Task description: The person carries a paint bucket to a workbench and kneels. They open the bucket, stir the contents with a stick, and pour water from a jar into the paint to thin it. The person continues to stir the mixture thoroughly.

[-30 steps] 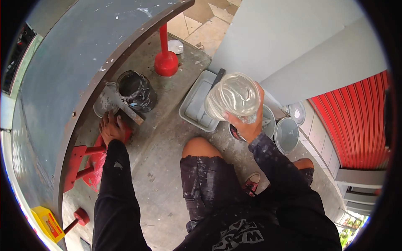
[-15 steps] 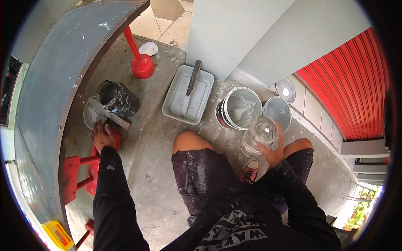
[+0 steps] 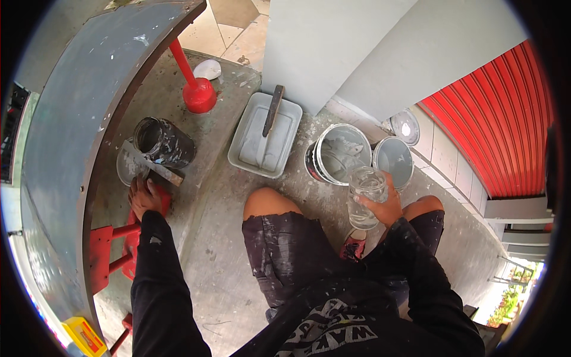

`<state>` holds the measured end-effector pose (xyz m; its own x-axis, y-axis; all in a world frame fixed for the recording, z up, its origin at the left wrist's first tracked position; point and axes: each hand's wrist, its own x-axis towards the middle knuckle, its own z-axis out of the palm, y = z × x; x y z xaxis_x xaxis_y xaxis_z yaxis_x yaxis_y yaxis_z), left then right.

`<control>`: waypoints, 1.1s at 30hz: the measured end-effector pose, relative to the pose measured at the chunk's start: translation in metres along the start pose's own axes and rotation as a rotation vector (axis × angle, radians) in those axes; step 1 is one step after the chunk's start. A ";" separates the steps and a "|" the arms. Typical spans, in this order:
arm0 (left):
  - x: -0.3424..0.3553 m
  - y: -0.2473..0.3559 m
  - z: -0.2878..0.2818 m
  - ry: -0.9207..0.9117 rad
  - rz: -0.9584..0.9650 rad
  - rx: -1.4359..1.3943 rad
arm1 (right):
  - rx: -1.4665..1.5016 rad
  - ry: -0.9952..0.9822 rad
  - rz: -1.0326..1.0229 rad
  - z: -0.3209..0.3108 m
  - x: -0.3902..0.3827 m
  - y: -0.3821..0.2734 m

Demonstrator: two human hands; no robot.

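My left hand [image 3: 144,196] lies with fingers apart on red metalwork [image 3: 128,253], beside a round lid [image 3: 126,163] with a flat scraper [image 3: 166,172] across it. A paint-smeared dark jar [image 3: 177,143] stands just above. My right hand [image 3: 388,205] grips a clear jar [image 3: 366,217] of what looks like clear liquid, low beside the rim of a grey-coated bucket [image 3: 325,166] with a pale tool inside. A smaller bucket [image 3: 401,157] sits to its right. A grey tray [image 3: 237,149] holds a blade with a black handle [image 3: 273,110].
A curved grey counter [image 3: 65,143] on red posts [image 3: 199,94] runs along the left; a yellow box [image 3: 83,334] is at lower left. A pale pillar [image 3: 333,41] rises behind the buckets, with a red shutter [image 3: 488,125] right. My knees frame the floor before me.
My right hand has brought the clear jar down from over the tray to low beside the buckets. My left hand has stayed on the red metalwork while the view shifted.
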<state>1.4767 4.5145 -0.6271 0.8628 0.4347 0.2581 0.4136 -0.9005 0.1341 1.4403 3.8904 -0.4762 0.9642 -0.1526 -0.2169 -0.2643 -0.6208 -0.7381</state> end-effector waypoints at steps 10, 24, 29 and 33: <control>0.000 -0.002 0.001 0.003 0.010 0.008 | 0.026 -0.002 -0.042 0.000 0.005 0.006; 0.001 0.002 -0.001 -0.004 -0.013 0.027 | 0.562 -0.078 -0.241 0.038 0.020 -0.084; 0.000 0.001 -0.006 -0.014 -0.038 0.007 | 0.531 -0.219 -0.389 0.126 0.077 -0.137; 0.001 0.006 -0.008 -0.005 -0.036 -0.028 | 0.471 -0.179 -0.539 0.223 0.130 -0.166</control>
<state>1.4775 4.5095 -0.6183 0.8492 0.4663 0.2477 0.4359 -0.8839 0.1695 1.6047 4.1451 -0.5248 0.9553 0.2329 0.1820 0.2247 -0.1722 -0.9591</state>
